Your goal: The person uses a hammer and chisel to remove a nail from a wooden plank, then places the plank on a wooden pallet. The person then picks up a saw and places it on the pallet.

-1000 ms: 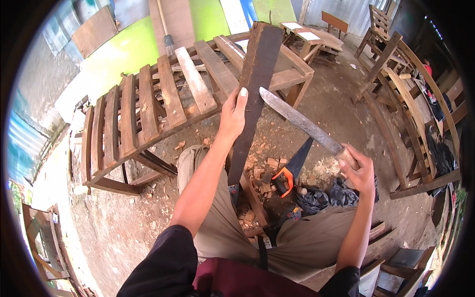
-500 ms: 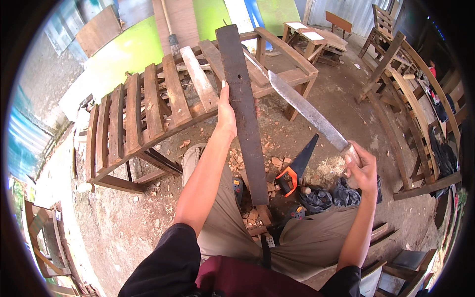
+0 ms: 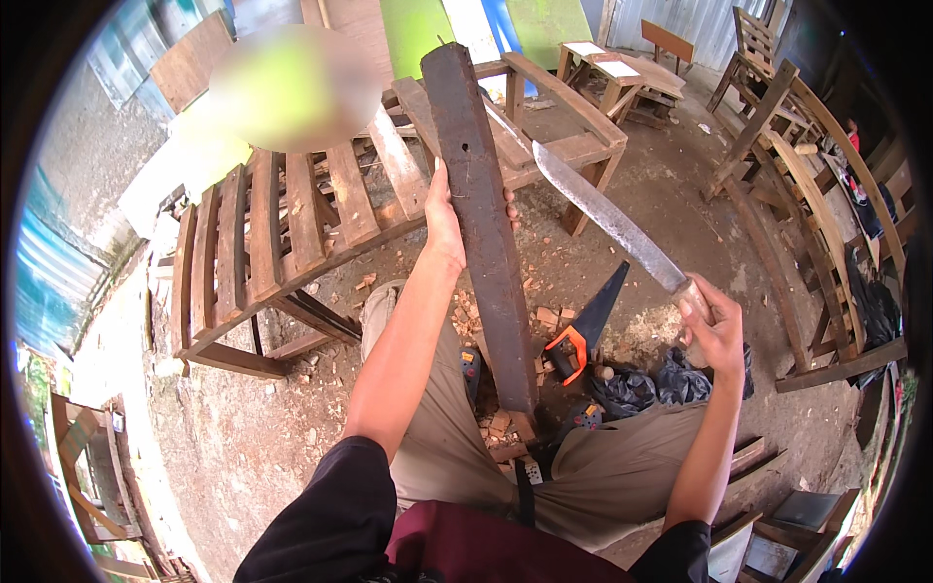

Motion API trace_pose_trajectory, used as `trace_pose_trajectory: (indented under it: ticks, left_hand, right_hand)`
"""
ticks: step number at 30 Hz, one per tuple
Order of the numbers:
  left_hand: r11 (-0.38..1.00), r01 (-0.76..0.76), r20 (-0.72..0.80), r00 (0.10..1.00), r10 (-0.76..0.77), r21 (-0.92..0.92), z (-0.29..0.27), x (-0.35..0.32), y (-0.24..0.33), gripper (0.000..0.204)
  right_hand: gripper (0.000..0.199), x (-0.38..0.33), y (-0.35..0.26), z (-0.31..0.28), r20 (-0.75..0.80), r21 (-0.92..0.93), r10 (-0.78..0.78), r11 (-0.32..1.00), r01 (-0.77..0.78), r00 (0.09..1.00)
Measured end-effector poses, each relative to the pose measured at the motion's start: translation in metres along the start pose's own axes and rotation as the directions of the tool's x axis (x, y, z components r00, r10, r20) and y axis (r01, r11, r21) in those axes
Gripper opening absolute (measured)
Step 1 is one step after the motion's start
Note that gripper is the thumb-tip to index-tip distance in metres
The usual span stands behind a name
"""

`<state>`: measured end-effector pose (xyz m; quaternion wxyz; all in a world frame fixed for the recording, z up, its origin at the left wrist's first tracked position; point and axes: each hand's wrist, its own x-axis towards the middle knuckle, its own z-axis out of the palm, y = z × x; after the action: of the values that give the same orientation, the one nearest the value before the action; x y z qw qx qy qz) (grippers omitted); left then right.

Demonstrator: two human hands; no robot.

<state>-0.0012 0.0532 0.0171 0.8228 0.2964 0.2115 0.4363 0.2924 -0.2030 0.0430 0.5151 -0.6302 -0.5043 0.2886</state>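
Note:
My left hand (image 3: 447, 219) grips a long dark wooden plank (image 3: 481, 233) at its middle, with the thumb along its left edge and fingertips showing at its right edge. The plank slants from the far slatted bench down toward my knees, and a small hole marks its upper part. In my right hand (image 3: 714, 325) is a machete (image 3: 612, 219), held by its wooden handle. Its long, spotted blade points up and left toward the plank, apart from it in the picture.
A slatted wooden bench frame (image 3: 321, 209) stands ahead. On the floor lie a handsaw (image 3: 588, 325) with an orange and black handle, wood chips (image 3: 501, 423) and black plastic bags (image 3: 675, 379). Wooden furniture frames (image 3: 807, 243) are at right, a small table (image 3: 617, 73) farther off.
The plank has rolled slightly in my left hand, so more of its side edge shows. My right hand and the machete have hardly moved.

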Motion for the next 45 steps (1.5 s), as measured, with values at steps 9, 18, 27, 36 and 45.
trace_pose_trajectory:
  ticks: [9, 18, 27, 36, 45]
  left_hand:
    - [0.985, -0.025, 0.115, 0.992, 0.045, -0.172, -0.005, -0.001, 0.001, 0.077]
    - [0.861, 0.187, 0.741, 0.613, 0.274, -0.473, -0.035, 0.011, 0.005, 0.026]
    - [0.819, 0.229, 0.767, 0.545, 0.339, -0.525, -0.034, 0.006, 0.017, 0.017]
    - [0.895, 0.146, 0.773, 0.575, 0.269, -0.421, -0.053, 0.011, 0.020, 0.015]
    - [0.972, 0.072, 0.703, 0.703, 0.108, -0.222, -0.041, 0.008, 0.011, 0.020]
  right_hand:
    - [0.034, 0.008, 0.019, 0.017, -0.140, -0.079, -0.025, 0.997, 0.015, 0.990]
    - [0.035, -0.001, 0.011, 0.098, -0.189, 0.223, 0.229, 0.957, -0.186, 0.955]
    - [0.054, -0.024, 0.135, 0.185, -0.305, -0.493, 0.097, 0.835, -0.245, 0.947]
    - [0.062, -0.014, 0.114, 0.227, 0.162, -0.083, 0.426, 0.905, -0.418, 0.890]
    - [0.089, -0.046, 0.038, 0.232, 0.233, 0.167, -0.078, 0.985, 0.039, 0.969]
